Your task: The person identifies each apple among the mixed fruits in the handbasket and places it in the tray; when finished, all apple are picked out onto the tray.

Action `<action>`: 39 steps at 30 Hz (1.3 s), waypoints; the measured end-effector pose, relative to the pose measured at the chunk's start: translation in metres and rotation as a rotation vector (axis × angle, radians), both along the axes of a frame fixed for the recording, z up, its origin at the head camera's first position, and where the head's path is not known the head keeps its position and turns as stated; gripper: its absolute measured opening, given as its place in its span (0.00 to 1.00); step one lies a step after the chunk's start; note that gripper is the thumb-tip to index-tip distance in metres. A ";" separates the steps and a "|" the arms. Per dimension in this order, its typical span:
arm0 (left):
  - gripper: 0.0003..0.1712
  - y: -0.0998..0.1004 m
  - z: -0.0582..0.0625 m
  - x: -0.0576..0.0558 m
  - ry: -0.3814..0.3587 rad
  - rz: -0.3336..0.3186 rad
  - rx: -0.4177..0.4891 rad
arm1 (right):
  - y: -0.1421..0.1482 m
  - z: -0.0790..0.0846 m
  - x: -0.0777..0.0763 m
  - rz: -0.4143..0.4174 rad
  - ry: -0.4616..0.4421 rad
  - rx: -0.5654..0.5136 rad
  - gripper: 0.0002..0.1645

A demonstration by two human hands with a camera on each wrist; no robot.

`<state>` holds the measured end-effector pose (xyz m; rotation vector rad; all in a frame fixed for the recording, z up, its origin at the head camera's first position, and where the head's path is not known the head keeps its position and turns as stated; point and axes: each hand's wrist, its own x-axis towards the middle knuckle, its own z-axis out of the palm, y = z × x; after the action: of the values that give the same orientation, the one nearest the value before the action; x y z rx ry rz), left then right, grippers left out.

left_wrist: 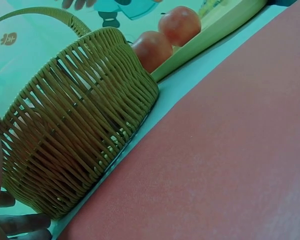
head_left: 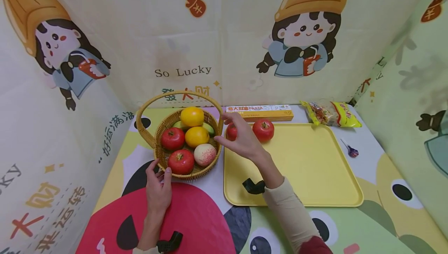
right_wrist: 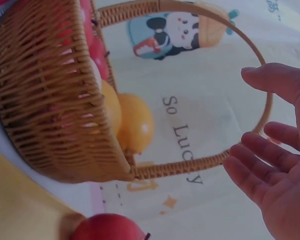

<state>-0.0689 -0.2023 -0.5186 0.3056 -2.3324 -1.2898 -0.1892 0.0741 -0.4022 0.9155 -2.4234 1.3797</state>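
Observation:
A wicker basket with a tall arched handle stands at the left of the table. Inside lie two red apples, two yellow-orange fruits, a pinkish-white peach and something green, partly covered. My left hand is at the basket's near left side, thumb and fingers loosely spread against or beside the wall; contact is unclear. Near the right part of the handle, my right hand has its thumb and fingers apart, holding nothing. In the right wrist view its fingers appear beside the handle.
Right of the basket is a yellow tray with two red apples in its far left corner. Behind it lie a pasta box and a yellow food packet. A wrapped lollipop lies to the right.

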 end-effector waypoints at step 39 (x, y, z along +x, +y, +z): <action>0.31 -0.002 0.001 0.000 -0.024 0.002 0.008 | -0.097 -0.029 0.005 0.286 -0.072 0.535 0.44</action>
<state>-0.0688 -0.2041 -0.5176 0.3276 -2.3467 -1.3018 -0.1844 -0.0230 -0.4310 1.3961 -2.8670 0.8441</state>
